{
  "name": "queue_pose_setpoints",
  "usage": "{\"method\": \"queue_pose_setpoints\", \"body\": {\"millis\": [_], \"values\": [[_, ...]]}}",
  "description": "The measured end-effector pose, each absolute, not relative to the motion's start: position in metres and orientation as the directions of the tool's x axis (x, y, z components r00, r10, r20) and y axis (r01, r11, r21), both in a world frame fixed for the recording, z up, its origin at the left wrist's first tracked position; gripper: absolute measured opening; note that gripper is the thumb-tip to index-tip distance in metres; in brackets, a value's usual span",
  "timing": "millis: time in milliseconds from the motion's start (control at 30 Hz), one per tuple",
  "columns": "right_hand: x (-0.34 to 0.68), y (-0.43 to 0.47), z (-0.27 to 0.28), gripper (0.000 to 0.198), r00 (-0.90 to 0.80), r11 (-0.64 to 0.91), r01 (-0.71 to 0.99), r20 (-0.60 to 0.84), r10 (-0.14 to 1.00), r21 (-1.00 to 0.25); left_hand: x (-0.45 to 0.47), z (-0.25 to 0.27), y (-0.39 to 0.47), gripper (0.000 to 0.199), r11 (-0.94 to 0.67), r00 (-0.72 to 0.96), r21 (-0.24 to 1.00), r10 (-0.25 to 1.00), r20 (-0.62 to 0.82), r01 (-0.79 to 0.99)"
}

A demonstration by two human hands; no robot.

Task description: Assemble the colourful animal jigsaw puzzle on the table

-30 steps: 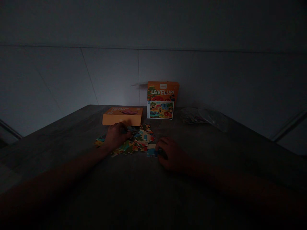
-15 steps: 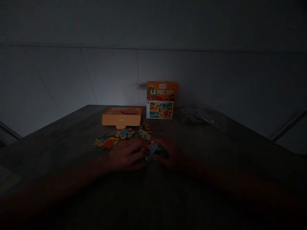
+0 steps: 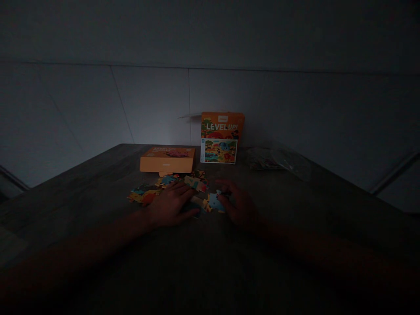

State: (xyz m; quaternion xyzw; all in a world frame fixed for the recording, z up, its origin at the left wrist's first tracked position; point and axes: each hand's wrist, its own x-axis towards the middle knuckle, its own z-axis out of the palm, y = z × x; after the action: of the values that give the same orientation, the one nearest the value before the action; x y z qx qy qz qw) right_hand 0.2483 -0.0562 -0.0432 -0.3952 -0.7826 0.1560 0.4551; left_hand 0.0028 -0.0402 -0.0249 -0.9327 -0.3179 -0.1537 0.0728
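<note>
My left hand [image 3: 172, 203] lies palm down with its fingers spread over several jigsaw puzzle pieces, partly hiding them. A light blue puzzle piece [image 3: 215, 202] is at my right hand [image 3: 241, 208], whose thumb overlaps its right side. The index finger of that hand stretches out past the piece, and the other fingers are dark and partly hidden. Between the hands, a pale piece with green and red [image 3: 196, 183] is near my left fingertips. Yellow and orange pieces [image 3: 142, 197] are spread left of my left hand.
An orange box [image 3: 167, 164] lies behind the pieces. Beside it stands a "LEVEL UP!" box [image 3: 223, 124] with a picture card [image 3: 219, 151] in front. A clear plastic bag [image 3: 288, 164] is on the right of the grey table [image 3: 328, 205]. The scene is dim.
My hands have moved apart. The blue piece has shifted right with my right hand, and my left hand has flattened over the pieces.
</note>
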Motion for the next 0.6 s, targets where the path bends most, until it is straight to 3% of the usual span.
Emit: {"method": "queue_pose_setpoints", "body": {"millis": [333, 500, 600], "values": [[0.249, -0.052, -0.045, 0.018, -0.265, 0.583, 0.463, 0.523, 0.81, -0.668, 0.004, -0.027, -0.05, 0.038, -0.946, 0.898, 0.083, 0.325, 0.296, 0.315], [0.248, -0.051, -0.045, 0.019, -0.306, 0.565, 0.492, 0.476, 0.825, -0.662, 0.008, -0.024, -0.052, 0.031, -0.94, 0.903, 0.124, 0.339, 0.266, 0.317], [0.249, -0.052, -0.044, 0.022, -0.34, 0.623, 0.458, 0.523, 0.782, -0.634, 0.008, -0.022, -0.053, 0.033, -0.92, 0.888, 0.089, 0.39, 0.245, 0.381]]}}
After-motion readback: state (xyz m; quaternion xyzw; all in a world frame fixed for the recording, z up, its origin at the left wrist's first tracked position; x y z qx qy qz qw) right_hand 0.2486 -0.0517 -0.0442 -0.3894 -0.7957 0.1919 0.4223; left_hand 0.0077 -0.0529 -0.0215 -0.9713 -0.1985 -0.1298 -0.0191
